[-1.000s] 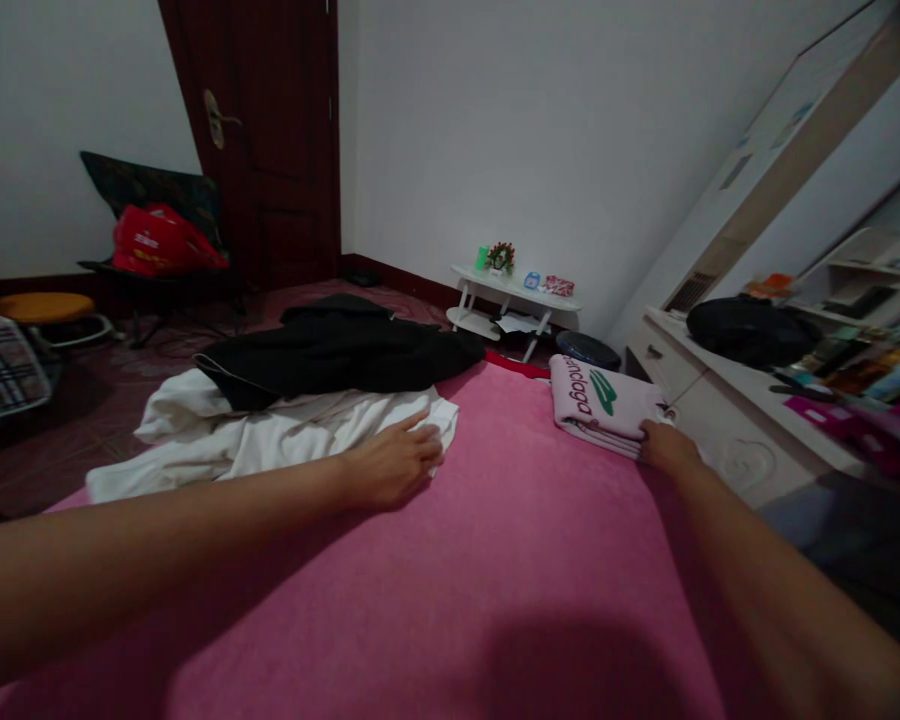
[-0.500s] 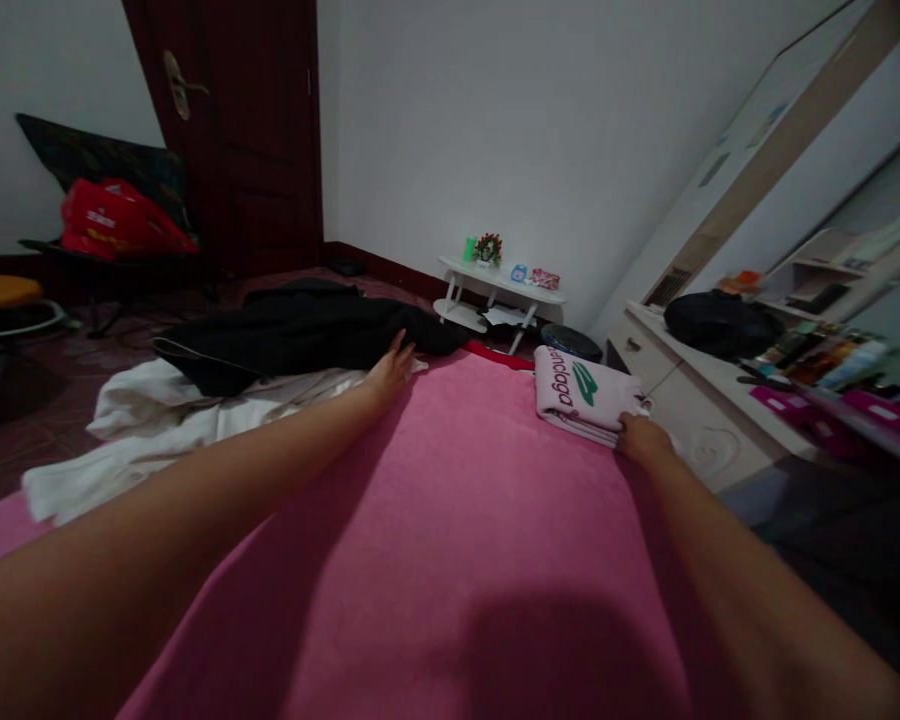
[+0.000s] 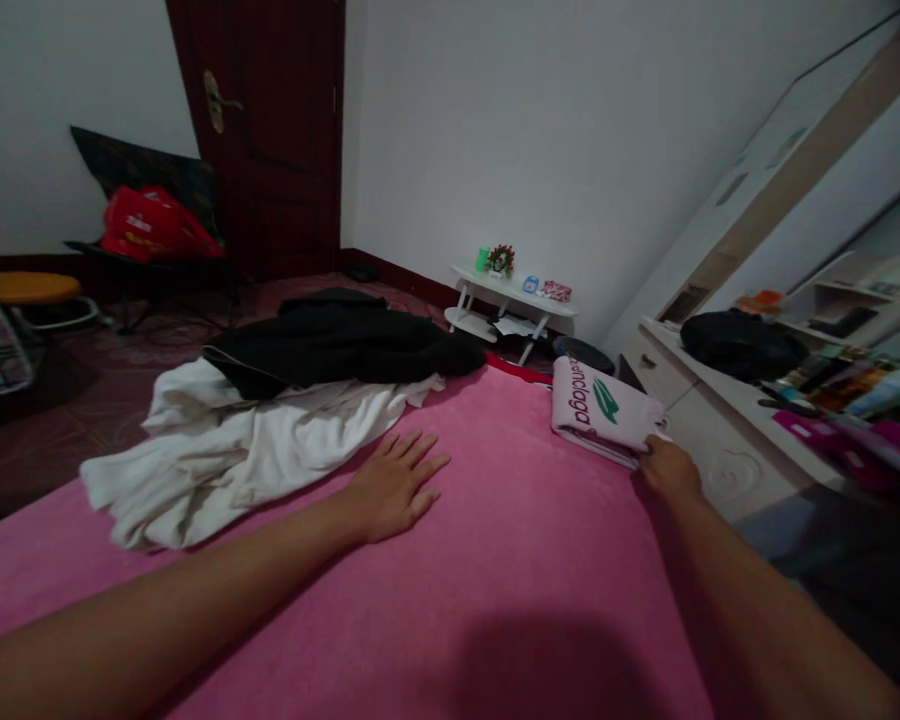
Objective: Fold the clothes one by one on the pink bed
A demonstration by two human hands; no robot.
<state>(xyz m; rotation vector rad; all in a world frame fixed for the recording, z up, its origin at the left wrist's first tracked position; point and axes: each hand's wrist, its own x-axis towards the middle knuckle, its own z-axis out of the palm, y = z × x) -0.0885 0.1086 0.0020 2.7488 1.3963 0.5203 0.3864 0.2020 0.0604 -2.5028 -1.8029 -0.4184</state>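
My left hand (image 3: pixel 396 484) lies palm down with fingers spread on the pink bedspread (image 3: pixel 450 570), just right of a crumpled white garment (image 3: pixel 270 460). A black garment (image 3: pixel 345 340) is heaped partly over the white one. On the right, my right hand (image 3: pixel 669 468) is closed on the near right corner of a folded white garment (image 3: pixel 596 410), its fingertips partly hidden. Purple lettering and a green leaf-like print show on top of this folded piece, which rests flat near the bed's far right edge.
Beyond the bed stands a small white table (image 3: pixel 510 290) with a potted plant (image 3: pixel 501 260). A white dresser (image 3: pixel 712 420) borders the right side, holding a black bag (image 3: pixel 742 345) and bottles. A red bag (image 3: pixel 154 225) sits on a folding chair at left, near an orange-topped stool (image 3: pixel 30 288).
My left hand has come back from the edge of the black and white garments and now lies on the bedspread. My right hand stays at the folded garment's corner. The view has shifted slightly left.
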